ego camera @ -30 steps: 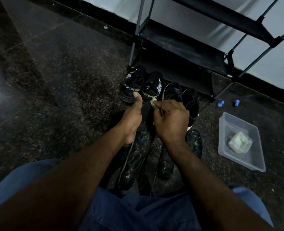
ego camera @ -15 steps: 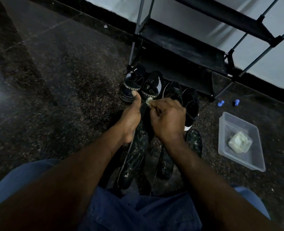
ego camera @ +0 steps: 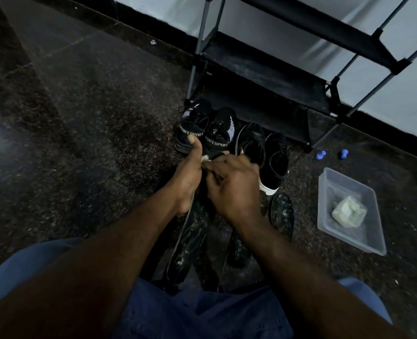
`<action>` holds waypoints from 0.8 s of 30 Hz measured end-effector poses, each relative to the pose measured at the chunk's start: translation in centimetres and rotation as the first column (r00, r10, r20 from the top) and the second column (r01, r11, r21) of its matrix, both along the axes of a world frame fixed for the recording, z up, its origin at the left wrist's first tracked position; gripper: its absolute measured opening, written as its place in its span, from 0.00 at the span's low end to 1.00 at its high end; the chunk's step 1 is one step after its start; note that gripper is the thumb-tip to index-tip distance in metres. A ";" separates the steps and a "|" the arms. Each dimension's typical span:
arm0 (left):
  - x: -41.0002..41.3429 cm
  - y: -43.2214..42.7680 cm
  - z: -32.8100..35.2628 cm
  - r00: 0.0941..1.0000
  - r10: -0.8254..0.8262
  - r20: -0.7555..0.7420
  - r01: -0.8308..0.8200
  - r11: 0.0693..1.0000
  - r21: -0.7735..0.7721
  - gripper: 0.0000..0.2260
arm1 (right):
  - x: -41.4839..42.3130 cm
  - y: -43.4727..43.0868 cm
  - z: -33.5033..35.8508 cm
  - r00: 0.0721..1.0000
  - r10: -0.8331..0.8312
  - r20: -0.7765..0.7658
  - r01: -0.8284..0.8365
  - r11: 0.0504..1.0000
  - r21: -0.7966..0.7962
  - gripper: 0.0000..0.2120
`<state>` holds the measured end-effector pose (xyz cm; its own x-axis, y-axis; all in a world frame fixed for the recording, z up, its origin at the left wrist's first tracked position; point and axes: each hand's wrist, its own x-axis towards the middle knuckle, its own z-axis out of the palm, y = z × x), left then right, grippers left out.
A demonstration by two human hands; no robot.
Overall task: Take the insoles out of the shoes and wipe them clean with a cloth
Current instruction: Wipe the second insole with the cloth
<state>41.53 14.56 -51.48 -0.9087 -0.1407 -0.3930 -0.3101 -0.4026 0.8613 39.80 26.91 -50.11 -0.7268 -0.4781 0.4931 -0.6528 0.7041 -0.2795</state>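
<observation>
My left hand (ego camera: pixel 189 178) grips a long dark insole (ego camera: pixel 190 238) near its far end, thumb pointing up. My right hand (ego camera: pixel 234 187) pinches a small pale cloth (ego camera: pixel 206 161) against the top of that insole. Two more dark, speckled insoles lie on the floor below my hands, one (ego camera: pixel 238 248) under my right wrist and one (ego camera: pixel 282 215) to its right. Beyond my hands stand a pair of black "SPORT" sneakers (ego camera: pixel 207 129) and a pair of black shoes with a white sole (ego camera: pixel 268 157).
A black metal shoe rack (ego camera: pixel 275 69) stands against the wall behind the shoes. A clear plastic tub (ego camera: pixel 373 236) holding a pale wad of cloth (ego camera: pixel 349 212) sits on the dark speckled floor at right. Two small blue caps (ego camera: pixel 332 154) lie behind it.
My right hand has slid the cloth leftward and up along the insole toward my left thumb. My left hand keeps its grip.
</observation>
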 end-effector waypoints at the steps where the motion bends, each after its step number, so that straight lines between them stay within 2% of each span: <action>1: 0.2 0.0 0.1 1.000 -0.010 -0.006 0.010 1.000 -0.019 0.43 | 0.4 -0.2 -0.2 1.000 0.012 -0.004 -0.012 1.000 0.025 0.12; 4: 0.3 0.1 0.2 1.000 -0.009 0.019 0.010 0.999 -0.038 0.44 | -0.5 0.1 -0.3 0.994 -0.099 -0.048 0.101 0.994 0.038 0.11; 7: 0.4 0.1 0.3 1.000 -0.024 0.015 0.024 1.000 -0.008 0.45 | -1.8 0.2 0.0 0.970 -0.242 0.011 0.242 0.969 -0.042 0.11; 9: 0.4 0.0 0.2 1.000 -0.002 0.015 0.002 0.999 -0.034 0.44 | -1.1 -0.4 0.0 0.980 -0.197 0.037 0.199 0.978 -0.064 0.12; 13: 0.5 -0.1 0.5 1.000 -0.014 -0.013 0.014 1.000 -0.024 0.44 | 0.8 -1.1 -0.4 1.000 -0.021 -0.004 0.021 1.000 0.023 0.13; 16: 0.5 -0.3 0.2 0.999 -0.040 -0.026 0.040 0.999 0.012 0.50 | -1.1 -0.5 -0.1 0.989 -0.136 -0.057 0.137 0.990 0.018 0.11; 18: 0.5 -0.3 0.1 0.996 -0.073 -0.043 0.074 0.997 0.032 0.49 | -2.2 -0.3 0.3 0.976 -0.217 -0.015 0.216 0.976 -0.036 0.12; 19: 0.5 -0.4 0.0 0.997 -0.073 -0.041 0.074 0.997 0.035 0.48 | -2.1 -0.4 0.4 0.979 -0.203 -0.002 0.202 0.978 -0.054 0.13; 22: 0.3 -0.5 0.1 0.999 -0.025 -0.023 0.025 1.000 0.010 0.46 | -0.3 -0.9 -0.1 1.000 -0.019 -0.019 0.019 1.000 -0.007 0.11; 24: 0.1 -0.5 -0.1 0.999 -0.026 -0.021 0.026 1.000 -0.017 0.46 | 0.3 -0.6 -0.2 0.998 0.031 -0.049 -0.029 0.998 0.050 0.11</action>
<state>41.62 14.07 -51.61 -0.9203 -0.1234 -0.3712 -0.3017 -0.3801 0.8743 40.13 26.30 -50.34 -0.6870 -0.5239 0.5035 -0.6861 0.6959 -0.2121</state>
